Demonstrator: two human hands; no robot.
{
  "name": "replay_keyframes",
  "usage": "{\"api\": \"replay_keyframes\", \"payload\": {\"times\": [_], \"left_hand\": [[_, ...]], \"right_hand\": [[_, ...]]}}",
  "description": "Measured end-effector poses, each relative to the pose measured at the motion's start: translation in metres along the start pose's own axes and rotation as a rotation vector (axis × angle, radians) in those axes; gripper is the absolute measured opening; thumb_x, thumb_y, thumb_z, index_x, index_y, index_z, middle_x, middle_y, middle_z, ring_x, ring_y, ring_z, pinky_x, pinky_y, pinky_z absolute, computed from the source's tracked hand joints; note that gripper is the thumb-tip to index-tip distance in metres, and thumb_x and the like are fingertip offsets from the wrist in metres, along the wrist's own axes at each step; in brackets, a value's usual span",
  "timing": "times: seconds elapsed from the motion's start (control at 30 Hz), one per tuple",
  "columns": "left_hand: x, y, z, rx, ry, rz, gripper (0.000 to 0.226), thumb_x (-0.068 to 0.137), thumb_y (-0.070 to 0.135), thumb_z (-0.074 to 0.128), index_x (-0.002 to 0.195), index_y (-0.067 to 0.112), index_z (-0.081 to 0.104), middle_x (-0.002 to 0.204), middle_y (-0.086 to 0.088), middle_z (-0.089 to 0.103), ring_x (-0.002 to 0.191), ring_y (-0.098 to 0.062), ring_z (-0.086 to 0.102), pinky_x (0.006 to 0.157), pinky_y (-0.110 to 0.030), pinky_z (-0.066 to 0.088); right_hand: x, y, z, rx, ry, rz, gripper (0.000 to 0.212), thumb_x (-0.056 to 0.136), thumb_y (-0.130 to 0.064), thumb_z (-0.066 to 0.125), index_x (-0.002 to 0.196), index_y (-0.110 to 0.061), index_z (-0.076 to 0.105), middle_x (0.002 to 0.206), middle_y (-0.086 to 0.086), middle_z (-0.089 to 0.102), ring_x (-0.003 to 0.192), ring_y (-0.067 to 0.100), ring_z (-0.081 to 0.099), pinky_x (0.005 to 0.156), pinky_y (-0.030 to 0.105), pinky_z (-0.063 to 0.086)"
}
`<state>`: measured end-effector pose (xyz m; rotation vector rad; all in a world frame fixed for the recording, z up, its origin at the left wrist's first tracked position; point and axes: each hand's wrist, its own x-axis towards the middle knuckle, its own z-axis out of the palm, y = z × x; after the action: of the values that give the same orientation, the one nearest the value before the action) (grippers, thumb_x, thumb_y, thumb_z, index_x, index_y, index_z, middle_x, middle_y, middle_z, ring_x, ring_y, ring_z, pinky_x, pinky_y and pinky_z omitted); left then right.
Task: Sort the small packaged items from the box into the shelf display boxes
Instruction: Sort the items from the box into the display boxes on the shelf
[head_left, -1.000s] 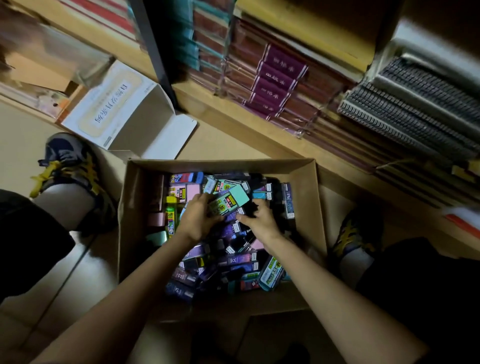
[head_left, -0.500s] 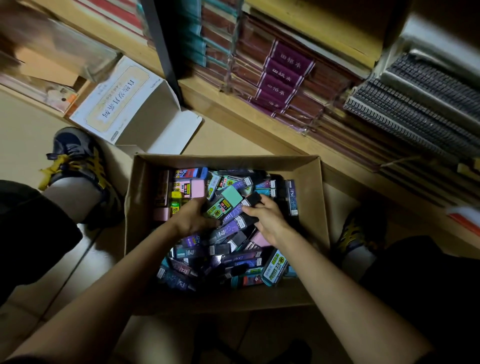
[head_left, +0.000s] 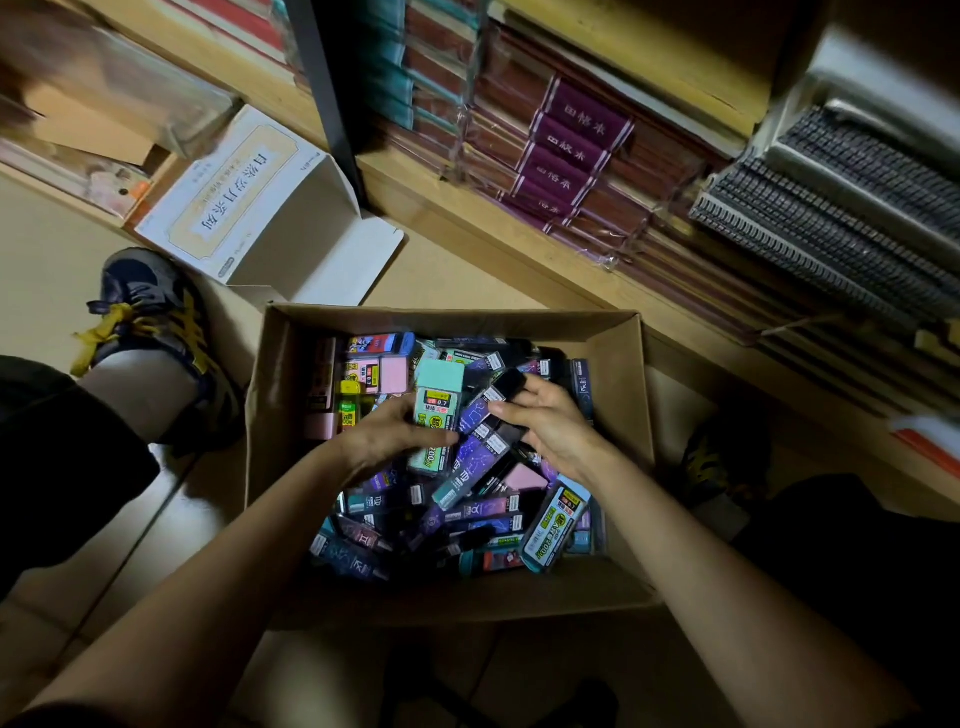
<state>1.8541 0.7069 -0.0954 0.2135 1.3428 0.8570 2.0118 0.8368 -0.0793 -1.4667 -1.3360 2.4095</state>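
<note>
An open cardboard box (head_left: 628, 395) on the floor is filled with several small packaged items, mostly purple, black, pink and teal. My left hand (head_left: 379, 436) holds a stack of teal packs (head_left: 439, 400) over the middle of the pile, thumb across their lower part. My right hand (head_left: 550, 421) is just to the right, its fingertips pinching a black and purple pack (head_left: 493, 400) beside the teal ones. A larger teal pack (head_left: 553, 530) lies at the lower right of the pile.
An empty white display box (head_left: 234, 202) lies open on the floor behind the cardboard box, at the left. A wooden shelf (head_left: 519, 244) holds stacked notebooks (head_left: 576, 140) and spiral pads (head_left: 841, 218). My shoes (head_left: 150, 322) flank the box.
My left hand has turned the teal packs more upright and lifted them slightly. My right hand has slid up against them and taken hold of a black and purple pack.
</note>
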Motion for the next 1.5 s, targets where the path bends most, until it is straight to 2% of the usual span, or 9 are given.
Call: {"api": "replay_keyframes", "payload": {"times": [0.43, 0.53, 0.6, 0.67, 0.77, 0.87, 1.0, 1.3, 1.5], "left_hand": [[-0.006, 0.010, 0.013, 0.113, -0.082, 0.017, 0.030, 0.083, 0.018, 0.067, 0.112, 0.018, 0.059, 0.100, 0.007, 0.071, 0.090, -0.004, 0.064, 0.072, -0.019, 0.046], [-0.009, 0.010, 0.021, 0.051, -0.102, 0.073, 0.016, 0.089, 0.009, 0.060, 0.104, 0.011, 0.054, 0.062, 0.019, 0.067, 0.056, 0.008, 0.061, 0.068, -0.028, 0.056], [-0.008, 0.006, 0.024, -0.012, -0.081, 0.080, 0.013, 0.090, 0.005, 0.057, 0.101, 0.007, 0.050, 0.050, 0.018, 0.061, 0.042, 0.007, 0.053, 0.080, -0.043, 0.041], [-0.006, 0.001, 0.025, -0.058, -0.020, 0.080, 0.014, 0.089, 0.004, 0.059, 0.101, 0.005, 0.051, 0.056, 0.013, 0.064, 0.047, 0.006, 0.055, 0.065, -0.027, 0.057], [-0.007, -0.005, 0.020, -0.150, 0.081, 0.065, 0.026, 0.084, 0.007, 0.064, 0.106, 0.005, 0.052, 0.060, 0.011, 0.062, 0.047, -0.001, 0.051, 0.044, -0.013, 0.040], [-0.010, -0.008, 0.011, -0.173, 0.145, 0.066, 0.037, 0.080, 0.013, 0.069, 0.112, 0.004, 0.053, 0.077, 0.003, 0.066, 0.062, -0.007, 0.056, 0.056, -0.016, 0.042], [-0.018, -0.012, -0.002, -0.171, 0.213, 0.087, 0.028, 0.083, 0.006, 0.065, 0.110, 0.009, 0.057, 0.102, -0.009, 0.066, 0.085, -0.019, 0.060, 0.067, -0.023, 0.049], [-0.039, -0.020, -0.018, -0.153, 0.177, 0.069, 0.065, 0.065, 0.020, 0.075, 0.124, 0.009, 0.051, 0.115, -0.012, 0.066, 0.106, -0.028, 0.064, 0.092, -0.043, 0.049], [-0.046, -0.018, -0.012, -0.194, 0.208, 0.098, 0.063, 0.064, 0.018, 0.075, 0.122, 0.004, 0.052, 0.116, -0.016, 0.066, 0.103, -0.028, 0.065, 0.092, -0.044, 0.050]], "right_hand": [[0.006, -0.007, 0.020, -0.029, 0.120, -0.041, 0.033, 0.084, 0.000, 0.064, 0.115, -0.001, 0.054, 0.115, 0.019, 0.061, 0.104, 0.029, 0.062, 0.093, 0.040, 0.050], [0.004, -0.002, 0.030, 0.144, 0.182, -0.064, 0.038, 0.084, 0.000, 0.062, 0.121, -0.001, 0.053, 0.123, 0.017, 0.057, 0.112, 0.023, 0.055, 0.097, 0.031, 0.045], [0.000, 0.003, 0.035, 0.225, 0.167, -0.062, 0.032, 0.086, 0.001, 0.060, 0.117, -0.006, 0.056, 0.117, 0.013, 0.058, 0.107, 0.018, 0.056, 0.092, 0.024, 0.046], [-0.006, 0.008, 0.035, 0.237, 0.159, -0.032, 0.033, 0.086, 0.006, 0.055, 0.116, -0.007, 0.056, 0.119, 0.015, 0.056, 0.111, 0.022, 0.054, 0.098, 0.030, 0.044], [-0.016, 0.015, 0.030, 0.021, 0.180, -0.052, 0.039, 0.085, 0.013, 0.048, 0.116, -0.010, 0.055, 0.123, 0.010, 0.057, 0.116, 0.020, 0.053, 0.094, 0.024, 0.044], [-0.026, 0.024, 0.019, -0.378, 0.293, -0.103, 0.033, 0.086, 0.008, 0.052, 0.114, -0.009, 0.057, 0.122, 0.006, 0.057, 0.115, 0.019, 0.053, 0.083, 0.013, 0.041], [-0.038, 0.044, 0.009, -0.814, 0.284, -0.037, 0.032, 0.089, -0.027, 0.062, 0.116, -0.011, 0.057, 0.118, 0.005, 0.052, 0.111, 0.018, 0.051, 0.096, 0.029, 0.042], [-0.038, 0.045, 0.006, -0.989, 0.137, -0.020, 0.054, 0.083, -0.040, 0.067, 0.128, -0.014, 0.049, 0.120, 0.006, 0.045, 0.112, 0.024, 0.047, 0.097, 0.042, 0.043], [-0.036, 0.032, 0.000, -0.634, 0.099, 0.067, 0.034, 0.086, -0.019, 0.067, 0.115, -0.004, 0.057, 0.107, 0.002, 0.054, 0.099, 0.011, 0.049, 0.069, 0.007, 0.040]]}}
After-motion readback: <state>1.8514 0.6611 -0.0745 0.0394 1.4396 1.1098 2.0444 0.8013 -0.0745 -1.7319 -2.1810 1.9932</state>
